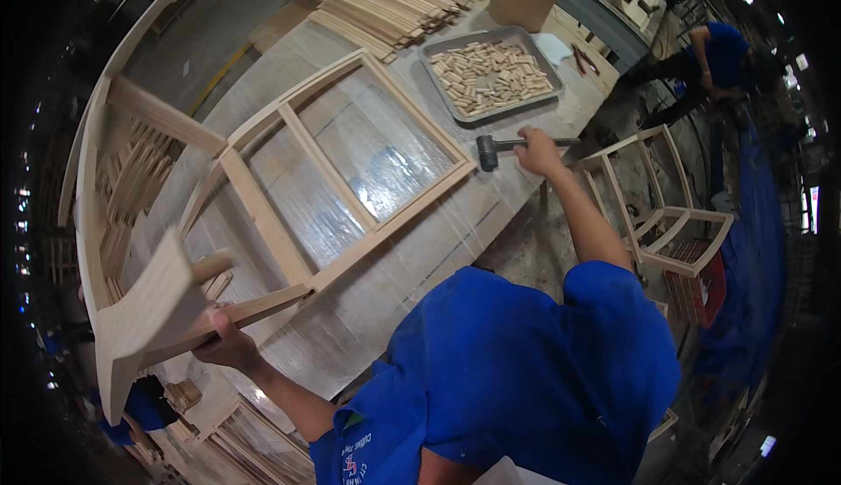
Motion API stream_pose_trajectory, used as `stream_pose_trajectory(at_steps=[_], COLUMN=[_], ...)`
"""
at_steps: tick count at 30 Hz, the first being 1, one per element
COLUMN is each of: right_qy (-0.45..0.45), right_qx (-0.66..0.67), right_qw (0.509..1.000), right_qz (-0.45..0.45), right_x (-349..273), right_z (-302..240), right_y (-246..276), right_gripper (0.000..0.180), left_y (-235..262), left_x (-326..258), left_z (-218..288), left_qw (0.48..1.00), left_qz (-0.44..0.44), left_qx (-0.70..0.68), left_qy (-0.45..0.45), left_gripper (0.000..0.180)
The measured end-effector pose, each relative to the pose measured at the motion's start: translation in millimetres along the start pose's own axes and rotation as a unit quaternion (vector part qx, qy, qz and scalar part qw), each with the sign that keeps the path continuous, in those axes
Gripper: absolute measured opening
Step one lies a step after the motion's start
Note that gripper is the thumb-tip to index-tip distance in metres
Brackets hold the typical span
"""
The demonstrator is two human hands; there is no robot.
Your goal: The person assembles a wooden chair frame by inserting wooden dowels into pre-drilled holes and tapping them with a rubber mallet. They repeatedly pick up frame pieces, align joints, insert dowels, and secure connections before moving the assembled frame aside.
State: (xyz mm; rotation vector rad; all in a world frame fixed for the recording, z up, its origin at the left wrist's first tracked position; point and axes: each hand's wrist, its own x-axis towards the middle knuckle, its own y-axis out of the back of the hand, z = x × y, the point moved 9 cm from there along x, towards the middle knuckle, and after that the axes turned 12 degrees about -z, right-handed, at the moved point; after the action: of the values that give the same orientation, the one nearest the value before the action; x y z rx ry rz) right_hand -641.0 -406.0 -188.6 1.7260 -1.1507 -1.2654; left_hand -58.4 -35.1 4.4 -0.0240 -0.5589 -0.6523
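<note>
Presently, a grey metal tray [435, 78] at the far side of the bench [420, 248] holds a heap of short wooden dowels [491, 75]. A round cardboard tub [517, 1] stands beyond it, contents not visible. The right hand [536, 150] has its grip closed around the handle of a mallet [489, 149], whose head rests just beside the corner of the wooden chair frame [289, 178]. The left hand [229, 342] has its grip closed on the frame's near leg, at the bench's near edge.
</note>
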Motion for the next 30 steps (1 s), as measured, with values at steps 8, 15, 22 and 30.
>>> stream_pose_trajectory(at_steps=[8, 15, 22, 30], right_qy=[0.131, 0.052, 0.225, 0.294], right_qx=[-0.134, 0.192, 0.376, 0.411], right_qw=[0.981, 0.978, 0.881, 0.861], right_qz=[0.055, -0.070, 0.179, 0.050], right_x=[28.9, -17.0, -103.5, -172.5], right_z=[13.8, 47.8, -78.4, -257.6], right_y=[-51.5, -64.3, 172.3, 290.8], right_gripper=[0.040, 0.030, 0.023, 0.041], left_y=[20.5, -3.4, -11.5, -21.2], left_x=[6.7, -0.2, -12.6, -11.5], left_z=[4.6, 27.9, 38.7, 31.8], left_qw=[0.996, 0.999, 0.998, 0.999], left_qz=[-0.004, 0.013, 0.013, -0.009], left_qx=[0.094, 0.026, 0.064, 0.033], left_qy=[0.011, 0.031, -0.011, 0.025], left_gripper=[0.024, 0.020, 0.029, 0.035])
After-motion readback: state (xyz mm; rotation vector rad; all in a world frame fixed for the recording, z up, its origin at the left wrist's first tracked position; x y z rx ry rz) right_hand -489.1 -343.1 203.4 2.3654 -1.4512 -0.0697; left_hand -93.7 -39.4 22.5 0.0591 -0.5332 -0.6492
